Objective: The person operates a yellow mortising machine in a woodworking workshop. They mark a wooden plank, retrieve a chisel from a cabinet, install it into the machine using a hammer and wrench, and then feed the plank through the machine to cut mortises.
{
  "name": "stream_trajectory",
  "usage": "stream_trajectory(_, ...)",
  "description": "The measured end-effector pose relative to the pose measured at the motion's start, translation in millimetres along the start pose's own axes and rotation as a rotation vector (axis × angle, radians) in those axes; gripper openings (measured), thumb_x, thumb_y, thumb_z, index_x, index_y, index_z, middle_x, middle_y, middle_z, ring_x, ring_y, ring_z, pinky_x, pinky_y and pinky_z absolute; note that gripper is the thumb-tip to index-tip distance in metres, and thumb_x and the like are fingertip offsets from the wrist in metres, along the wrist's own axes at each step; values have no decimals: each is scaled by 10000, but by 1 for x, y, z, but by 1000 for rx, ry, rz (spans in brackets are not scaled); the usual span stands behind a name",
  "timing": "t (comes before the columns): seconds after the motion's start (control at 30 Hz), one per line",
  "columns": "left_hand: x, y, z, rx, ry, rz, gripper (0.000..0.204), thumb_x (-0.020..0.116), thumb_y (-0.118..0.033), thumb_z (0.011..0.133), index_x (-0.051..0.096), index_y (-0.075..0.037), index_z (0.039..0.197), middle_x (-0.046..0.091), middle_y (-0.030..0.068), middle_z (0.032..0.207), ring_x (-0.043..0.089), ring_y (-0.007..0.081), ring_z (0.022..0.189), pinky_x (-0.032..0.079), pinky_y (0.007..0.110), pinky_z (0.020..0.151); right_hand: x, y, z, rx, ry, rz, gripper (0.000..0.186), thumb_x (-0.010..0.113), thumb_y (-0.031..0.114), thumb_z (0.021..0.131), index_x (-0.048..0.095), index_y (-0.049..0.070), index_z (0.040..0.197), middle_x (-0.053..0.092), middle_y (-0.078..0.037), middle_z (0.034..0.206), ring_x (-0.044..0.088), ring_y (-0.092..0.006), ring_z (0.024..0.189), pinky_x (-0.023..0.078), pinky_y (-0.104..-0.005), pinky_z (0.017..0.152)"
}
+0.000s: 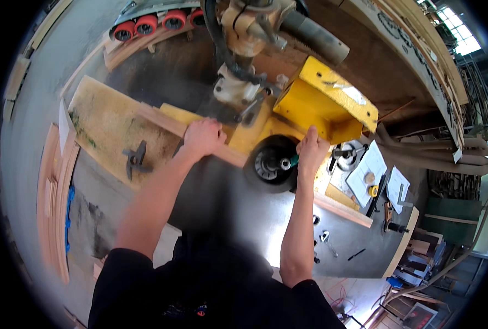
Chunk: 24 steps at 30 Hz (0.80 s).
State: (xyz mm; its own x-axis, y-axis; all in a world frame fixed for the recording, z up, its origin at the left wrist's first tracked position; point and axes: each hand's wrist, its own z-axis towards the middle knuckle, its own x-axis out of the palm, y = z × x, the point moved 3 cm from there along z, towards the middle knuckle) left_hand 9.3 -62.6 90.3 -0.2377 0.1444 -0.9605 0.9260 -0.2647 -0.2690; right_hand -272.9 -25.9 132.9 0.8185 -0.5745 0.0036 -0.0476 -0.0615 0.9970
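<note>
My left hand (202, 137) is closed over a pale wooden strip (159, 119) lying across the yellow machine bed. My right hand (312, 149) has curled fingers beside a round black cutter head (271, 170) with a metal centre; something small and green (294, 160) shows just under it, and what the fingers hold is unclear. A yellow guard housing (323, 109) rises behind that hand. Another length of wood (342, 211) extends along the right side, below the right forearm. A dark metal piece (137, 160) rests on a worn board (106, 120) at left.
A machine head (244, 33) with red rollers (173, 20) to its left hangs at the back. Papers (364, 172), a tape measure (373, 191), a wrench (326, 241) and other tools lie on the steel table (342, 257). Stacked timber (52, 208) stands at far left.
</note>
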Motion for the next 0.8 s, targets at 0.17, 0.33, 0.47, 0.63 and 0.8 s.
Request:
stream_trajectory(0.17,-2,-5,-14,229,-448,-223,155,631,-159,814,586,-68,697,582,101,743,602,313,755,501,448,684,-1,-13,9,-26,54,-154,515,538,251,1043,393,87,578,363,12,507,320,-90,413,263,-272,401)
stream_trajectory(0.33,29,-112,-97,548,-367,-407,122,666,-168,727,568,-134,663,574,62,728,571,270,724,454,427,678,-6,-7,6,-79,63,-154,507,538,245,1051,397,86,590,363,22,499,338,-76,414,265,-272,395)
stream_trajectory(0.47,149,-160,-79,378,27,-255,344,671,-357,777,670,-35,900,675,191,931,652,354,878,529,485,790,-14,-26,7,-143,36,-112,479,585,268,1036,381,134,624,352,66,527,341,-39,433,251,-245,398)
stream_trajectory(0.63,198,-158,-61,482,578,-190,596,639,-482,877,646,59,1125,666,274,1108,635,379,1100,497,499,944,-22,-9,-13,-175,15,-246,622,543,318,1047,404,71,493,393,31,455,360,-71,415,251,-288,414)
stream_trajectory(0.8,223,-145,-64,711,353,-253,537,658,-367,890,546,53,1204,650,232,1156,634,356,1105,509,426,933,-32,2,-40,-74,-16,-20,595,546,286,1048,382,93,510,384,32,473,343,-66,419,229,-271,418)
